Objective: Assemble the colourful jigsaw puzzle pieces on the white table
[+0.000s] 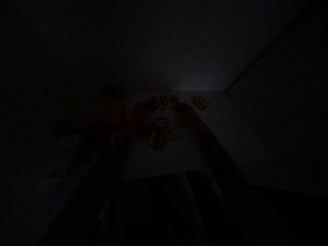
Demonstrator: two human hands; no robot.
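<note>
Two bare hands reach out over a pale, flat tabletop (pixel 164 164), and the light is so low that everything's pretty murky. The left hand (pixel 139 114) sits at the left side of a loose spread of small, multicoloured, jigsaw-like pieces (pixel 159 135), with its fingers (pixel 151 101) up near the far end of that spread. The right hand (pixel 186 113) is on the other side, angled inward, and its fingers (pixel 174 107) are close to the same far end. Both hands look partly curled, but I honestly can't tell how far open the fingers are or whether either hand has hold of a piece, since it's just too dark.

The pieces run in a rough band from mid-tabletop toward the far edge, between the two hands. Further right, near the far edge, there's a small, flat, multicoloured rectangular card (pixel 200 102), well clear of the main spread but not far from the right hand. Off the left side of the tabletop sits a dim, orange-brown, boxy object (pixel 98 115), and lower left there's a pale sheet of paper (pixel 64 157), though it's too dark to make out any details.
</note>
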